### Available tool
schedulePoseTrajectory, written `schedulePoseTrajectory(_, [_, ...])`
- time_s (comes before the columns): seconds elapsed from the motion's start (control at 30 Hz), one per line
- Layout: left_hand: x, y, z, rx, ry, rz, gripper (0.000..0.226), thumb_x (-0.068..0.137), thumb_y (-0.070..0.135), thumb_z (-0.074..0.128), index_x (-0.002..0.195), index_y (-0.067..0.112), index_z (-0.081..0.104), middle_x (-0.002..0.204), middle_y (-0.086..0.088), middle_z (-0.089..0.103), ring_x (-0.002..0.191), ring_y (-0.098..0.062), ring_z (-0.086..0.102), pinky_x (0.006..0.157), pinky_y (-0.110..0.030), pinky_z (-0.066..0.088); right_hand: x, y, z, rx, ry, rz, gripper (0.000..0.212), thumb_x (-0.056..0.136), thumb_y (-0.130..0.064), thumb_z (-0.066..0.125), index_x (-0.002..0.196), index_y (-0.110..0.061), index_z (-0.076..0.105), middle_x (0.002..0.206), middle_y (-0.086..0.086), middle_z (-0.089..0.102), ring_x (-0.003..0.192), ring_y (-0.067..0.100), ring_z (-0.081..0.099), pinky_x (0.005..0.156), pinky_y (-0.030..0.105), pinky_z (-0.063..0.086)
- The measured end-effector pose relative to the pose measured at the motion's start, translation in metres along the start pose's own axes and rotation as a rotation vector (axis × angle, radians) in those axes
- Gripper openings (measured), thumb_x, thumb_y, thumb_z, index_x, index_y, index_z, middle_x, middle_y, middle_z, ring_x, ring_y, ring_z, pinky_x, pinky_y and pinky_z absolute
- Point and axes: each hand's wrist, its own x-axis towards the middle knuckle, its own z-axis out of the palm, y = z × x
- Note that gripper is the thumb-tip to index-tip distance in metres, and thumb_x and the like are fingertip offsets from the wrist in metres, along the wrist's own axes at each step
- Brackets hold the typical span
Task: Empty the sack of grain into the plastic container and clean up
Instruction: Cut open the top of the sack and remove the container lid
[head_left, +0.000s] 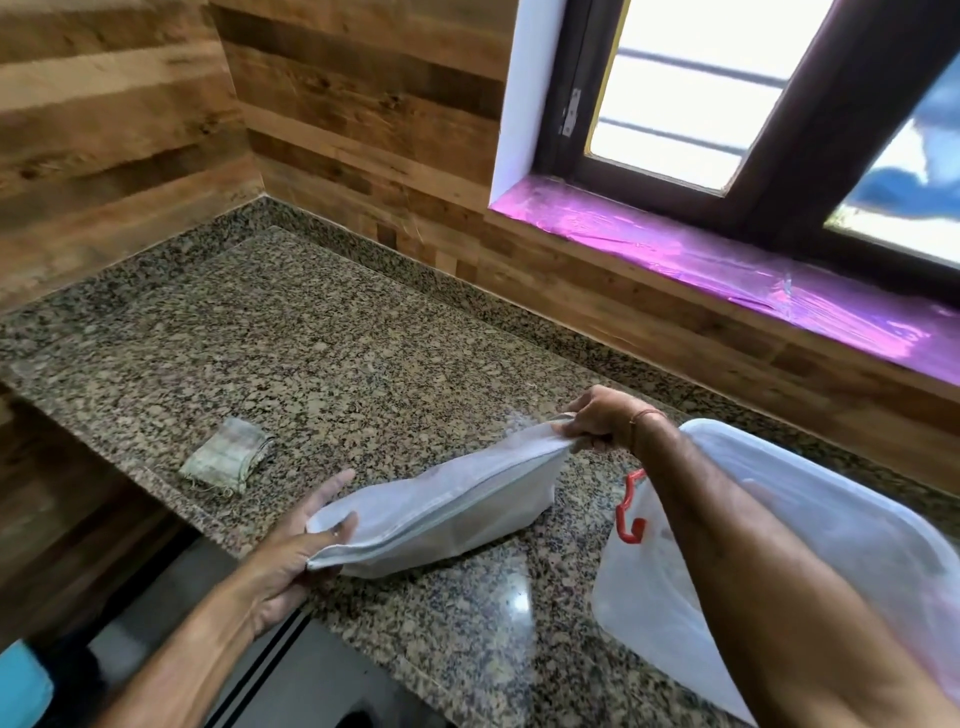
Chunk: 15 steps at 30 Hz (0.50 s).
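On the counter (311, 332): my white sack (441, 499), folded flat.
Left hand (291, 551): pinches its near end.
Right hand (602, 418): grips its far end.
Container (857, 519): right of sack.

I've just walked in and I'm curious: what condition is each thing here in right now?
White sack: flat, looks empty, stretched between both hands.
Left hand: gripping one end of the sack.
Right hand: pinching the other end.
Plastic container: lid on, red latch visible.
Folded cloth: lying untouched on the counter.
Window: shut.

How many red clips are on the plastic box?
1 shows: a red clip on the plastic container's left side, by the right forearm. The arm may hide others.
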Motion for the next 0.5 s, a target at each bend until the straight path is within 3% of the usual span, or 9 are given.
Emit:
schedulePoseTrajectory(0.03, [-0.001,-0.004,-0.001,-0.011,0.009,0.025,0.076,0.065,0.027,0.092,0.135,0.033,0.063,0.143,-0.007,0.056,0.106,-0.031,0.068,0.109,-0.051,0.044,-0.001,0.002,0.000,0.027,-0.009,-0.006,0.011,0.095,-0.014,0.072,0.100,-0.004,0.074,0.052,0.002,0.062,0.033,0.004,0.047,0.035,0.017,0.034])
schedulePoseTrajectory(0.13, [-0.002,-0.020,-0.010,0.022,0.053,0.067,0.095,0.040,0.047,0.101,0.128,0.037,0.068,0.145,0.003,0.059,0.134,-0.032,0.054,0.112,-0.052,0.042,-0.003,0.006,0.000,-0.010,-0.036,-0.004,0.008,0.097,-0.007,0.066,0.095,-0.009,0.074,0.053,0.002,0.062,0.035,0.004,0.049,0.034,0.016,0.035])
schedulePoseTrajectory(0.17, [0.001,-0.023,-0.016,0.045,0.064,0.068,0.095,0.041,0.049,0.101,0.129,0.039,0.067,0.147,0.004,0.057,0.138,-0.031,0.050,0.115,-0.054,0.038,-0.004,0.006,0.000,-0.058,-0.048,0.003,0.012,0.097,-0.003,0.064,0.097,-0.010,0.074,0.061,0.004,0.065,0.041,0.007,0.055,0.038,0.018,0.042])
schedulePoseTrajectory(0.23, [0.003,-0.018,-0.020,0.032,0.066,0.040,0.097,0.049,0.046,0.100,0.137,0.039,0.060,0.148,0.003,0.055,0.137,-0.028,0.050,0.117,-0.052,0.036,-0.004,0.000,-0.001,-0.154,-0.072,0.038,0.017,0.094,-0.002,0.065,0.106,-0.010,0.073,0.083,0.008,0.071,0.063,0.016,0.068,0.060,0.030,0.061])
schedulePoseTrajectory(0.3, [0.006,-0.011,-0.020,-0.091,0.099,-0.082,0.090,0.067,0.034,0.088,0.147,0.025,0.048,0.141,-0.011,0.060,0.120,-0.028,0.062,0.105,-0.046,0.051,-0.004,-0.011,-0.001,-0.240,-0.115,0.111,0.024,0.092,-0.019,0.073,0.113,-0.007,0.072,0.097,0.012,0.077,0.074,0.024,0.074,0.077,0.041,0.065])
schedulePoseTrajectory(0.4, [0.014,-0.009,-0.023,-0.144,0.060,-0.313,0.066,0.083,0.033,0.067,0.141,0.004,0.051,0.126,-0.023,0.069,0.106,-0.032,0.072,0.085,-0.045,0.062,0.000,-0.027,0.006,-0.294,-0.185,0.262,0.059,0.085,-0.055,0.075,0.114,-0.004,0.069,0.095,0.015,0.079,0.072,0.027,0.076,0.062,0.036,0.061])
schedulePoseTrajectory(0.5, [0.018,-0.004,-0.027,-0.113,-0.005,-0.395,0.063,0.095,0.054,0.049,0.137,0.008,0.056,0.128,-0.025,0.067,0.115,-0.038,0.068,0.096,-0.055,0.056,0.003,-0.043,0.024,-0.361,-0.150,0.300,0.063,0.075,-0.067,0.078,0.102,-0.011,0.066,0.094,0.007,0.072,0.077,0.026,0.069,0.058,0.032,0.056])
